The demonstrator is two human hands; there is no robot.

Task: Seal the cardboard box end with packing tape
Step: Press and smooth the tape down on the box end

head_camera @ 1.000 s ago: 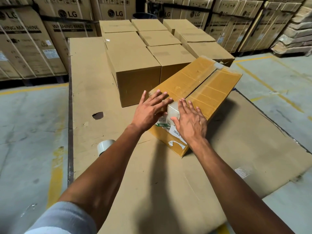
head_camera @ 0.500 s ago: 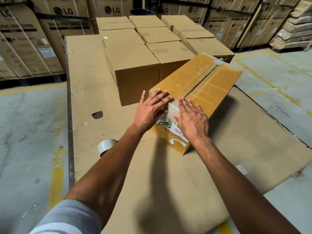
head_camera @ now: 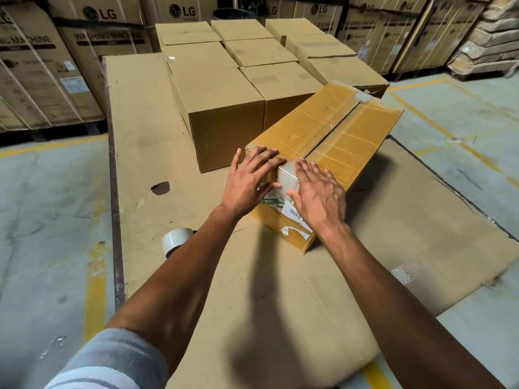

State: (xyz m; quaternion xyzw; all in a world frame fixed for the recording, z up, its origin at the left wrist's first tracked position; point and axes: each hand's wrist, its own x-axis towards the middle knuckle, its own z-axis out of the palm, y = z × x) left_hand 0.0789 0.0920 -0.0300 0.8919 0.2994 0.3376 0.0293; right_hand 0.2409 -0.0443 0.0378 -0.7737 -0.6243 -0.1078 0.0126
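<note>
A yellow-brown cardboard box [head_camera: 331,136] lies at an angle on flattened cardboard sheets, its top flaps closed with a strip of clear tape along the centre seam. My left hand [head_camera: 250,181] and my right hand [head_camera: 317,195] lie flat, fingers spread, on the near edge of the box, one on each side of the tape end that folds over the near face. Neither hand holds anything. A roll of clear packing tape [head_camera: 175,242] stands on the sheet to the left, partly hidden behind my left forearm.
Several plain closed cartons [head_camera: 222,108] stand in rows just behind the box. Tall washing-machine cartons [head_camera: 36,66] line the back. Flattened cardboard sheets [head_camera: 280,304] cover the concrete floor [head_camera: 50,220], with a torn hole [head_camera: 160,188] at left.
Both hands have stayed pressed on the near edge of the box, shifting only slightly. The view has dipped a little towards the box.
</note>
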